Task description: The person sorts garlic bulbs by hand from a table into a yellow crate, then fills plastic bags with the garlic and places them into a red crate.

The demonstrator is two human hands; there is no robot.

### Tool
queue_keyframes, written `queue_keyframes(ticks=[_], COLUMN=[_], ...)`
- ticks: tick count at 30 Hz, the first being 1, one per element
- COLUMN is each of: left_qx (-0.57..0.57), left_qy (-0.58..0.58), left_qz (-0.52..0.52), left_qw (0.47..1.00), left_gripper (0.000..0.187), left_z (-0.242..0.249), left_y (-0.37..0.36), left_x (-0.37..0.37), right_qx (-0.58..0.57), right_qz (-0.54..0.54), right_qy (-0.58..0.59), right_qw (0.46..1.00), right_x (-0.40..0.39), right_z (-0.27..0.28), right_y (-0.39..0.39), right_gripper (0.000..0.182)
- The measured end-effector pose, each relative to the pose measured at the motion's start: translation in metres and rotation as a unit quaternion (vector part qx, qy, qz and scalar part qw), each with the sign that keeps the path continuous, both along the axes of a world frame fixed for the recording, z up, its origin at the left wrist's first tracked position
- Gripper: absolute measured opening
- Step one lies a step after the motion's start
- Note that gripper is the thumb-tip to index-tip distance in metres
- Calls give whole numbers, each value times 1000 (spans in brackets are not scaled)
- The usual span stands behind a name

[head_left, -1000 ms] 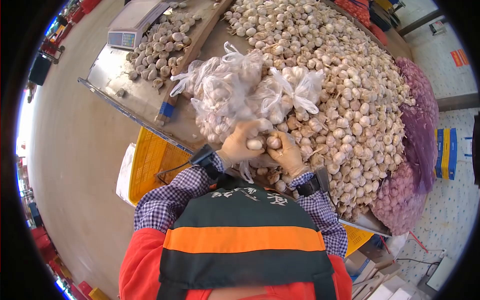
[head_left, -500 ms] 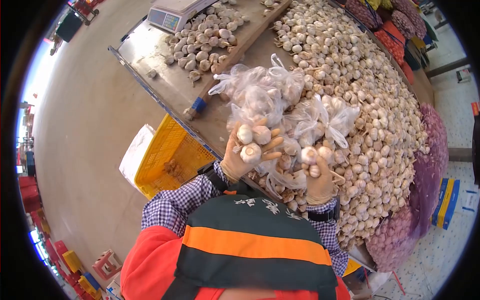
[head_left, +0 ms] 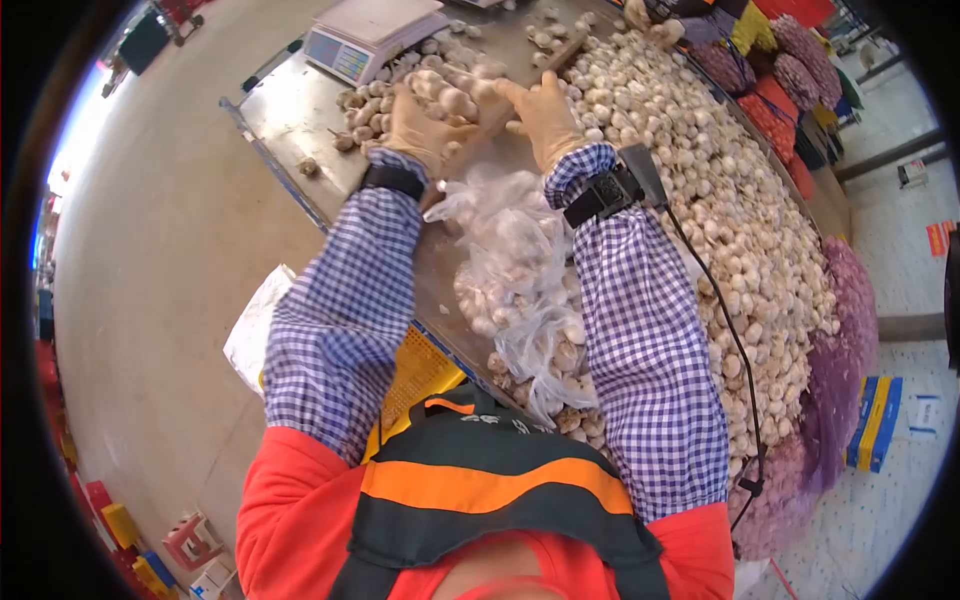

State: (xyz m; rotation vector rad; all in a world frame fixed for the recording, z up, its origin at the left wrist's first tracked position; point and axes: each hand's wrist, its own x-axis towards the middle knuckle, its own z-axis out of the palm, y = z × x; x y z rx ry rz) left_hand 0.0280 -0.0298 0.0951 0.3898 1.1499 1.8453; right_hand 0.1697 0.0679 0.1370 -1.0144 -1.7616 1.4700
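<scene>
My left hand, in a tan glove, reaches over the heap of garlic bulbs behind the wooden bar, its fingers and thumb apart. Several larger-looking, slightly blurred garlic bulbs are just in front of it, between both hands; whether they touch the left fingers is hard to make out. My right hand, gloved too, is stretched out with fingers spread above the wooden bar, with no bulb in it. Below my hands, knotted clear plastic bags of garlic lie on the table.
A digital scale stands at the back left. The large garlic pile spreads along the right, beside purple mesh sacks. A yellow crate sits below the table's left edge. A black cable hangs from my right wrist.
Both hands have moved forward from beside the bags to the back heap. The garlic bulbs each hand held are no longer in the right hand; several now lie between the two hands.
</scene>
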Motion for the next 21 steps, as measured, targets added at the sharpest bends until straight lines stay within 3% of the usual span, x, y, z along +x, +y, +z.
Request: queue_keyframes(ticks=[1, 2, 3, 4, 5, 6, 7, 8, 10, 11, 12, 13, 14, 16, 17, 19, 21], left_qx=[-55, -34, -11, 42, 158, 120, 117, -8, -25, -26, 44, 114, 116, -49, -45, -171, -146], left_qy=[-252, -220, -185, -196, -111, -139, -84, -68, 89, 89, 338, 564, 565, 687, 689, 677, 679], left_qz=[-18, 29, 75, 1, -151, -252, -325, -306, -446, -448, -397, -318, -323, -342, -349, -484, -487], left_qw=[966, 974, 980, 980, 969, 950, 935, 950, 890, 889, 852, 754, 750, 640, 634, 527, 530], left_gripper=[55, 53, 51, 39, 30, 31, 34, 28, 25, 25, 27, 33, 33, 54, 54, 68, 70], left_z=[44, 31, 15, -7, -26, -31, -6, -4, -43, -62, -80, -89, -89, -89, -77, -55, -57], left_y=[-15, -15, -15, -22, -37, -56, -84, -102, -121, -124, -127, -127, -123, -111, -103, -82, -71], left_x=[19, 27, 31, 38, 50, 71, 114, 146, 184, 202, 220, 232, 239, 248, 248, 247, 247], right_qx=[113, 132, 92, 123, 64, 38, -6, -59, -117, -126, -129, -32, 65, 70, 77, 53, 33], right_qz=[-14, -16, 72, 64, 88, 116, 80, 57, 9, -17, -20, -39, -61, -30, 9, -3, -5], right_qy=[-40, -61, 27, 77, -65, -75, -110, -122, -150, -166, -164, -226, -286, -329, -373, -395, -419], right_qw=[993, 989, 993, 987, 992, 990, 991, 989, 982, 978, 978, 973, 954, 941, 925, 917, 907], right_x=[9, 34, 64, 95, 128, 164, 196, 223, 267, 283, 295, 305, 311, 311, 305, 288, 281], right_z=[-6, 2, 11, 6, 14, 12, -14, -28, -54, -69, -83, -96, -106, -127, -130, -133, -131], right_y=[4, -9, -23, -44, -59, -77, -91, -111, -150, -167, -182, -194, -200, -208, -213, -213, -209], right_gripper=[63, 55, 46, 30, 24, 24, 27, 28, 28, 27, 27, 30, 35, 39, 44, 48, 51])
